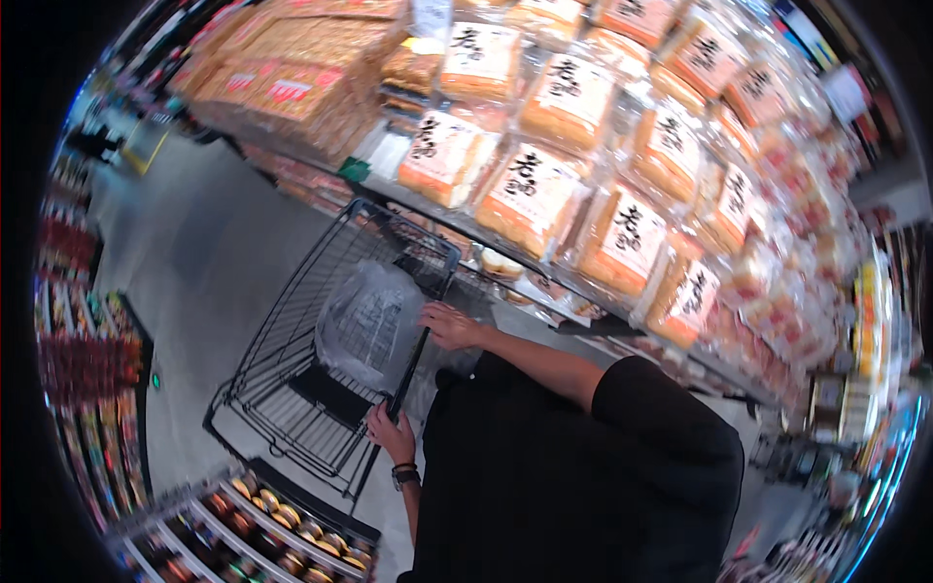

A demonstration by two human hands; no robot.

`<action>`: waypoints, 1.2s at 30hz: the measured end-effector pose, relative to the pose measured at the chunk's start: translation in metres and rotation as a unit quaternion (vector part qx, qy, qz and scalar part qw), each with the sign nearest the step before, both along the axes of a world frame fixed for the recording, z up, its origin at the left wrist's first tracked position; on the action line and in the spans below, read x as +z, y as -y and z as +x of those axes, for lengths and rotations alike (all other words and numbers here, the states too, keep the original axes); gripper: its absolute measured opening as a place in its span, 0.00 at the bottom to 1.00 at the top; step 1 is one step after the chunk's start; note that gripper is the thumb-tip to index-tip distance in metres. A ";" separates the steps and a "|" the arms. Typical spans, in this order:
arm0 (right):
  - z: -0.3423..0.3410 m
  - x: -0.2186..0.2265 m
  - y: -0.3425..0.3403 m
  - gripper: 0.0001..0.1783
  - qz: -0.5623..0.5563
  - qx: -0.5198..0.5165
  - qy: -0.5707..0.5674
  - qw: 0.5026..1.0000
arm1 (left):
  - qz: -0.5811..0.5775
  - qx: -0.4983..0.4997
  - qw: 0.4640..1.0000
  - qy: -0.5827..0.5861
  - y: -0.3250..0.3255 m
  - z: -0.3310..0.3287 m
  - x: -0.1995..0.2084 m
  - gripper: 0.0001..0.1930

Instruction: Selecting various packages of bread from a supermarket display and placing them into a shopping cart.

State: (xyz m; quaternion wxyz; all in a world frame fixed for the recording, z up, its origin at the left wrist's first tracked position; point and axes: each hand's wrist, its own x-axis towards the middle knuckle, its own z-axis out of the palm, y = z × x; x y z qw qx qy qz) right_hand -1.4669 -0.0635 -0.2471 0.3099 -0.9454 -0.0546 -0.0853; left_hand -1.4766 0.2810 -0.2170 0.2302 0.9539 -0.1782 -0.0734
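A black wire shopping cart [267, 355] stands in front of me, its handle crossing just ahead of my black shirt. My left hand [391, 434], with a dark band at the wrist, is closed round the nearer part of the handle. Farther along the same bar, my right hand [453, 326] is curled over it, its fingers partly hidden. In the cart's child-seat area, next to the handle, lies a crumpled clear plastic bag [369, 321]. What is inside the bag, if anything, I cannot make out. The main basket shows bare wire.
A slanted display of packaged bread loaves [530, 194] runs close along the right of the cart. Stacked brown packages [292, 83] continue it at the far end. A low shelf of jars [282, 515] stands at lower left. Grey floor [194, 233] stretches ahead.
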 end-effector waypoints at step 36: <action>-0.130 0.370 0.307 0.27 0.123 -0.412 0.232 0.872 | -0.327 -0.307 0.894 -0.012 0.331 0.033 0.200 0.16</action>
